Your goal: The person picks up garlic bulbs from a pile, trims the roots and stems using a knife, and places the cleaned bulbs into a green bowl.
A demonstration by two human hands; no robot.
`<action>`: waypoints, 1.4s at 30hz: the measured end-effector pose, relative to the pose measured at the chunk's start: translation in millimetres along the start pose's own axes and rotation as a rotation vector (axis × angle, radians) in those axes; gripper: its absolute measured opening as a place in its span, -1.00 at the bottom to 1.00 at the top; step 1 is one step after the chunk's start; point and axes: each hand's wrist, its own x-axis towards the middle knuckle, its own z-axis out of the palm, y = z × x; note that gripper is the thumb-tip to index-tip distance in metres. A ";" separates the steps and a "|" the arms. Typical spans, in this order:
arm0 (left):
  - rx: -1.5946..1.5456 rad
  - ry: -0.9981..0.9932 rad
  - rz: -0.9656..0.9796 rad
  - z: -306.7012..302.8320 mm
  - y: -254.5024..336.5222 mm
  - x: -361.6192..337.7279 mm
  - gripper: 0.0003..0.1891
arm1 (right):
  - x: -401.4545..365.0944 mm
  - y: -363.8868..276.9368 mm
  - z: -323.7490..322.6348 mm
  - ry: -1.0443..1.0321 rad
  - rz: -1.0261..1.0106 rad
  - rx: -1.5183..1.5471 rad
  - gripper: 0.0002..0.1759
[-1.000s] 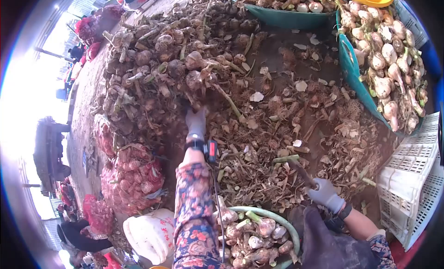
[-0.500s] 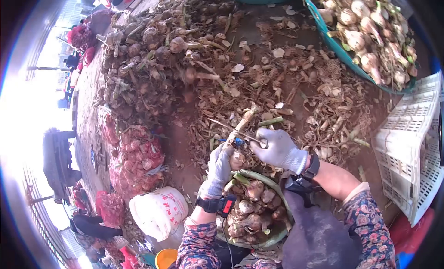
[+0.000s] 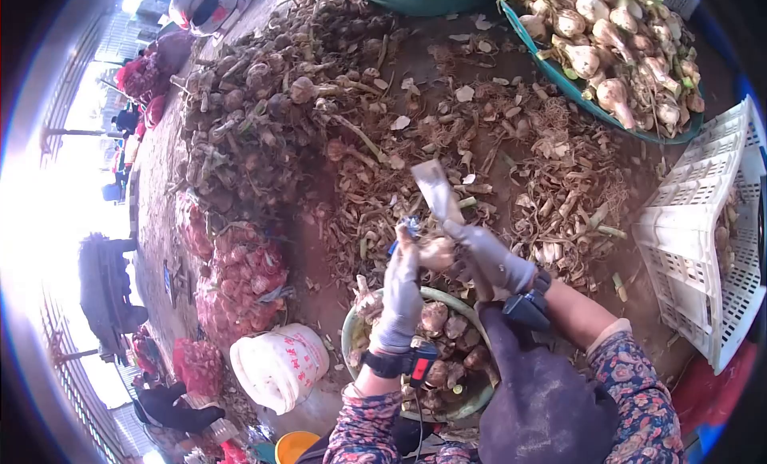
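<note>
My left hand (image 3: 399, 300), in a pale grey glove, is closed around a garlic bulb (image 3: 437, 254) at the center of the view. A short stem end (image 3: 405, 239) and a bit of blue show above its fingers. Close on the right, my gloved right hand (image 3: 494, 260) is wrapped round the handle of a knife (image 3: 435, 191); its broad blade points up and away, flat side showing. The right fingers are right by the bulb. Below both hands stands a green basin (image 3: 348, 336) holding several garlic bulbs with trimmed stems.
Untrimmed garlic (image 3: 248, 120) is heaped at the upper left, with cut stems and roots (image 3: 551, 184) strewn over the floor. A teal tub (image 3: 551, 77) of garlic stands upper right, above a white plastic crate (image 3: 679, 240). At left are red mesh bags (image 3: 240, 284) and a white bucket (image 3: 276, 368).
The long stem above the bulb is now short. The bulb has turned to the right of my left hand, and the knife has swung from across the stem to pointing upward.
</note>
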 end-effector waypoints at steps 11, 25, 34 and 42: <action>1.076 0.172 0.570 5.0 3.3 -19.6 -0.51 | 5.1 3.3 15.6 0.171 -0.253 0.156 -0.57; 0.631 -0.140 0.246 -24.3 9.8 -7.0 -0.42 | -80.6 -33.0 -4.9 0.123 -0.788 -1.208 -0.73; 0.845 -0.012 0.460 -14.4 10.8 -16.0 -0.54 | -76.8 -20.9 -2.8 0.000 -0.743 -1.452 -0.62; 0.615 0.029 0.245 -5.2 2.2 -25.8 -0.42 | -45.7 8.6 -24.5 0.068 -0.835 -1.387 -0.60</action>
